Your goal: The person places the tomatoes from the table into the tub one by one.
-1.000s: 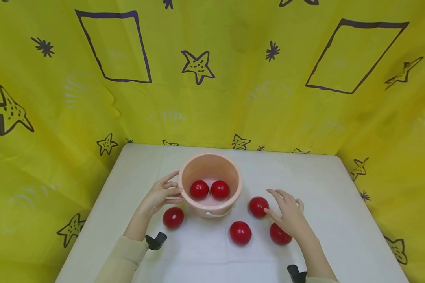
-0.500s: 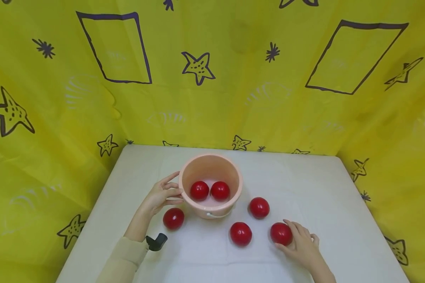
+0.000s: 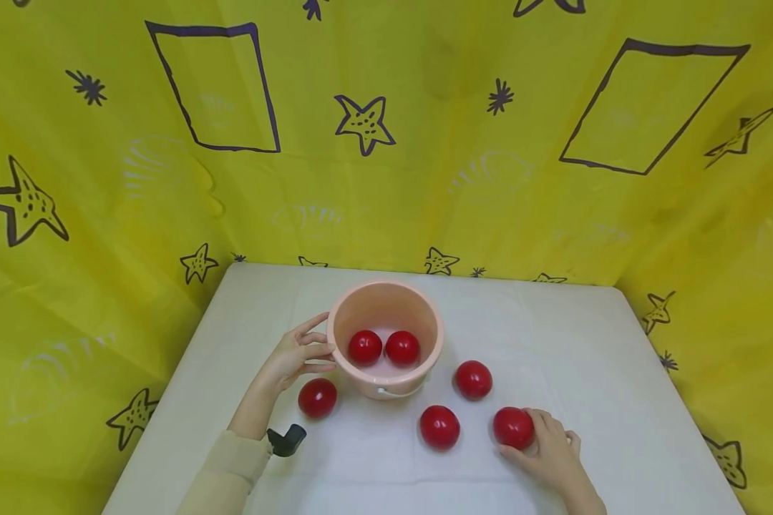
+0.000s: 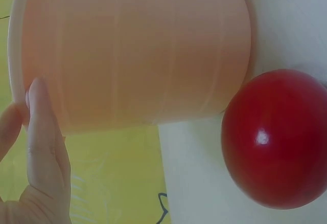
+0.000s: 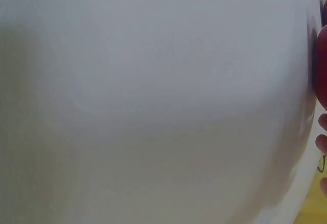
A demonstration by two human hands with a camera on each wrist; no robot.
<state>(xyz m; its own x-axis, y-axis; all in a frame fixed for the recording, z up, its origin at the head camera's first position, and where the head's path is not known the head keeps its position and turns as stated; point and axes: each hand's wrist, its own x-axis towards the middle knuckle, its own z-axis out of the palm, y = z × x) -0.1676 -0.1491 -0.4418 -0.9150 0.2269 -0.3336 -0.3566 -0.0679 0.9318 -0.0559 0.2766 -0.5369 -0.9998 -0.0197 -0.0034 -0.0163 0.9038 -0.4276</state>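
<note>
A peach-coloured bucket (image 3: 354, 304) stands at the middle of the table, two red balls (image 3: 364, 347) inside. At its left rim my left hand (image 3: 290, 361) holds on with its fingertips, the thumb beneath the lip; the left wrist view shows thumb and finger (image 4: 46, 157) against the bucket wall (image 4: 138, 50). Thumb and fingers of my right hand (image 3: 550, 454) grip another red ball (image 3: 512, 428) at the right front, close over the table. In the right wrist view only a sliver of that ball (image 5: 322, 70) and some fingertips show at the edge.
One red ball (image 3: 318, 398) lies below my left hand, close beside the bucket. Two more, a front ball (image 3: 439, 427) and a rear ball (image 3: 473, 380), lie between bucket and right hand. Yellow patterned cloth (image 3: 386, 200) surrounds the white table (image 3: 554, 336) at back and sides.
My right hand has drawn back from beside the rear ball toward the front right and closed round the ball there. The left hand stays at the bucket's rim.
</note>
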